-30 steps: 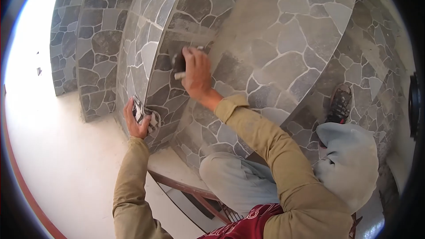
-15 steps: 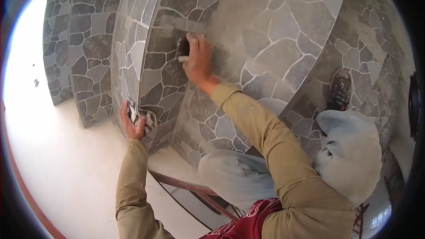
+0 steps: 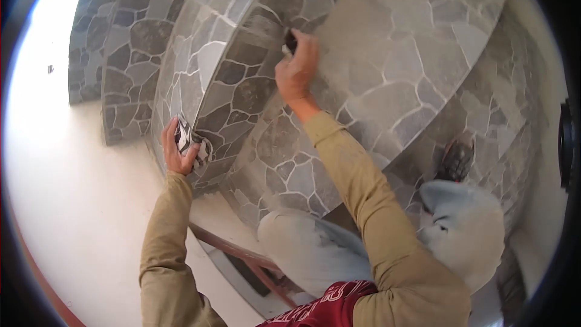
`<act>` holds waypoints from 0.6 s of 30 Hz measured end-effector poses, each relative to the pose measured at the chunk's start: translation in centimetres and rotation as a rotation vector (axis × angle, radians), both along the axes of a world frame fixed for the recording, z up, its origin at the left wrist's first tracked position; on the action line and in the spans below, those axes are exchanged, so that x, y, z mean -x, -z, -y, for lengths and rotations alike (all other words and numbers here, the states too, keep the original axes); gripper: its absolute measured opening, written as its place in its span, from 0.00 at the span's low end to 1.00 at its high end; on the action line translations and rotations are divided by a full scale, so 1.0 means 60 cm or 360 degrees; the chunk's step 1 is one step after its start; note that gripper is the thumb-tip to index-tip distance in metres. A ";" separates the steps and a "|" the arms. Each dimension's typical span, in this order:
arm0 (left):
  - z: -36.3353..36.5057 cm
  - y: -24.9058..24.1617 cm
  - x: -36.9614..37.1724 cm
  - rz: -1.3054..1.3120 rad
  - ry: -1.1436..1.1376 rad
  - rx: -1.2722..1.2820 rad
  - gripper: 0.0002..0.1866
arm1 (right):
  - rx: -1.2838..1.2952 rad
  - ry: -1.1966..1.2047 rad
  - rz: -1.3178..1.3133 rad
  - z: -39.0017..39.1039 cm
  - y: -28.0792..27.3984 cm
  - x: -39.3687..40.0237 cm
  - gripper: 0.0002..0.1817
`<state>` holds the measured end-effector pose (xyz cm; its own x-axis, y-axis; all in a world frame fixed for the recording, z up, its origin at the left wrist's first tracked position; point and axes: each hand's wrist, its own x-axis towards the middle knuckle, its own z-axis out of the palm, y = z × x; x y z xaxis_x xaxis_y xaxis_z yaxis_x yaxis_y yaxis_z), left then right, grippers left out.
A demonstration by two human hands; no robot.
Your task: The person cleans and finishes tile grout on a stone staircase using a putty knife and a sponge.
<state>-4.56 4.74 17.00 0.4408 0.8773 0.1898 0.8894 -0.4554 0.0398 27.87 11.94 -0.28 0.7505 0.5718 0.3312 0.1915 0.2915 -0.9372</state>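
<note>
My left hand [image 3: 177, 148] is closed on a crumpled black-and-white patterned cloth [image 3: 198, 145], pressed at the lower end of the stair step's edge. My right hand [image 3: 298, 69] is farther up the same step, gripping a small dark flat tool [image 3: 290, 40] with a pale end against the upright face. Its exact kind is partly hidden by the fingers. Under it, the riser [image 3: 245, 75] has grey stone-pattern tiles with white joints and a dusty, smeared patch near the tool.
More curved stone-pattern steps [image 3: 136, 42] rise at the left beside a white wall [image 3: 66, 206]. A broad dusty tread [image 3: 405, 54] lies to the right. My bent knees [image 3: 315, 248] and a dark shoe [image 3: 457, 158] rest lower down. A reddish-brown metal rail [image 3: 233, 248] runs below.
My right hand has moved up and right along the riser with the tool. My left hand stays on the cloth at the edge. The whole view has shifted a little.
</note>
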 end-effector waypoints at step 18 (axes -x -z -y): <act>0.021 0.016 -0.022 0.0187 -0.0569 0.0066 0.40 | -0.0095 -0.0949 -0.1957 0.082 -0.241 -0.077 0.20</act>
<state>-3.22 3.51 16.07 0.0826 0.9798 0.1819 0.9802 -0.1129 0.1628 32.49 7.04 14.17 0.2229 0.9176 -0.3290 -0.9158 0.0814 -0.3933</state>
